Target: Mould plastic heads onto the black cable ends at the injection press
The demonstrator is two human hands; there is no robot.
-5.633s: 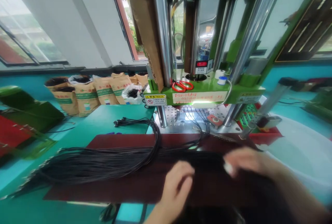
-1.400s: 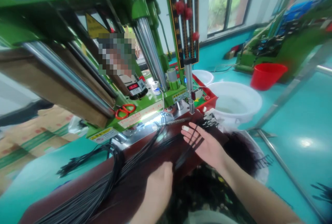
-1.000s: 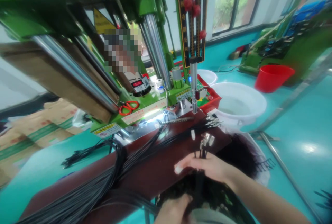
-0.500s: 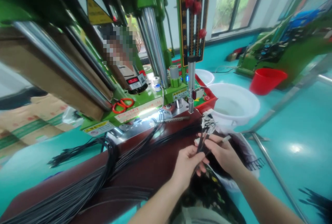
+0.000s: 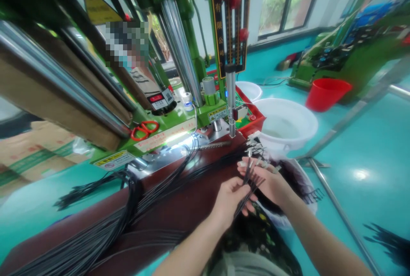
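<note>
My left hand [image 5: 231,199] is closed around a small bunch of black cables [image 5: 248,188] near the table's right end. Just beyond it, my right hand [image 5: 267,180] has its fingers curled at the upper part of the same bunch, near several pale connectors [image 5: 255,144]. Some fingers of that hand are hidden behind the cables. A long bundle of black cables [image 5: 92,229] lies across the dark red table [image 5: 179,207] to the left of my hands.
A green press machine [image 5: 179,122] with orange-handled scissors [image 5: 144,130] on its base stands behind the table. To the right are a white basin [image 5: 285,122], a lined bin [image 5: 296,182], a red bucket [image 5: 327,94] and a metal frame [image 5: 339,126].
My right hand has shifted slightly up and away from my left, and the cables between them are now more fanned out. The view has moved a little, shifting the machine left.
</note>
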